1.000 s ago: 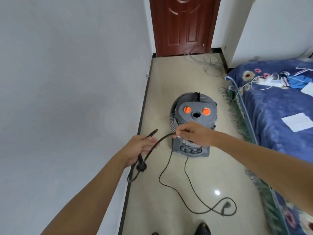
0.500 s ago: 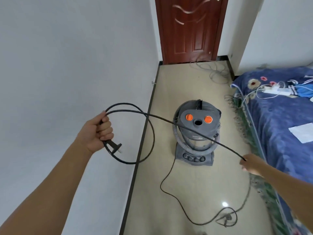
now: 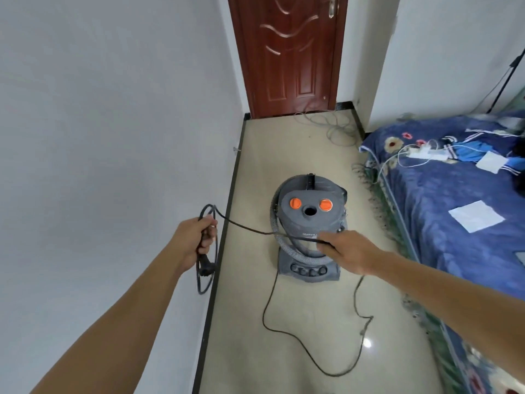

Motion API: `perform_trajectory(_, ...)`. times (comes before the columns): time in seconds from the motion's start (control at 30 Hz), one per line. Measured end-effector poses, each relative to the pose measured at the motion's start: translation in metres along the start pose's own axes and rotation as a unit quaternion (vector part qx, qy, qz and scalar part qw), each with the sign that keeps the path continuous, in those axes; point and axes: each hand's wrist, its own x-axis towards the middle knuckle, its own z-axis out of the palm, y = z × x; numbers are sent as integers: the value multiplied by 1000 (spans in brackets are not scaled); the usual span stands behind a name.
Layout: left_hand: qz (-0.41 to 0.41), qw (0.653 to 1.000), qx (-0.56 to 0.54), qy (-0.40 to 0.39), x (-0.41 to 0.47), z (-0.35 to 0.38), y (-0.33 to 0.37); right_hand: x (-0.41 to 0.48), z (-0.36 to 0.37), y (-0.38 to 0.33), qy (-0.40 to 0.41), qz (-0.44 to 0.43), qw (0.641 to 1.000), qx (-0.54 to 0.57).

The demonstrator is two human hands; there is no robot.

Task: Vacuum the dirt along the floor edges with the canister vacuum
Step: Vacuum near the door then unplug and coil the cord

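Note:
A grey canister vacuum (image 3: 309,220) with two orange knobs stands upright on the beige floor, its ribbed hose wrapped around the body. My left hand (image 3: 196,240) grips a coiled loop of the black power cord (image 3: 247,227), and the plug (image 3: 206,267) hangs just below the fist. From there the cord runs taut to my right hand (image 3: 349,251), which pinches it in front of the vacuum. The remaining cord lies in loose curves on the floor near me.
A white wall with a dark baseboard (image 3: 218,263) runs along the left. A brown door (image 3: 287,55) closes the far end, with tangled grey cable (image 3: 332,126) on the floor before it. A blue floral bed (image 3: 454,211) with papers and a power strip fills the right.
My right hand has come back from the far right to in front of the vacuum, sliding along the cord. My left hand dropped lower, and the loop it holds now hangs narrower.

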Motion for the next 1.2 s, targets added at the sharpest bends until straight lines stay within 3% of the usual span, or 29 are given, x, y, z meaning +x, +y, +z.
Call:
perform_trajectory(0.13, 1, 1000, 2, -20, -7, 26, -1, 8, -30, -49, 3, -139, 990, 7)
perform_trajectory(0.2, -4, 998, 24, -50, -10, 36, -5, 16, -42, -64, 34, -152, 987, 37)
perform_trajectory(0.37, -6, 989, 35, -145, -19, 53, -13, 41, -65, -64, 107, -93, 987, 73)
perform_trajectory(0.53, -48, 969, -58, -236, -31, 27, 12, 50, -34, -12, 126, 79, 985, 85)
perform_trajectory(0.63, 11, 961, -156, -227, -34, -20, 36, 43, 7, 40, 121, 206, 967, 93)
perform_trajectory(0.67, 30, 948, -197, -250, -32, -43, 44, 37, 21, 57, 112, 252, 956, 101)
perform_trajectory(0.73, 37, 889, -303, -342, -32, -84, 61, 22, 48, 91, 69, 333, 934, 110)
perform_trajectory(0.77, 38, 882, -339, -327, -33, -101, 67, 14, 60, 106, 45, 371, 919, 123)
perform_trajectory(0.8, 42, 902, -342, -261, -32, -114, 72, 7, 71, 118, 27, 399, 905, 146)
perform_trajectory(0.87, 77, 966, -238, -65, -39, -122, 75, 0, 85, 126, -8, 418, 891, 179)
perform_trajectory(0.93, 77, 984, -163, 3, -39, -106, 68, 3, 85, 110, -60, 393, 905, 153)
perform_trajectory(1.03, 36, 996, -80, 9, -23, -81, 40, 14, 72, 65, -99, 281, 952, 75)
perform_trajectory(1.2, -6, 1000, 23, 9, -7, -42, -12, 33, 39, -3, -35, 31, 996, 70)
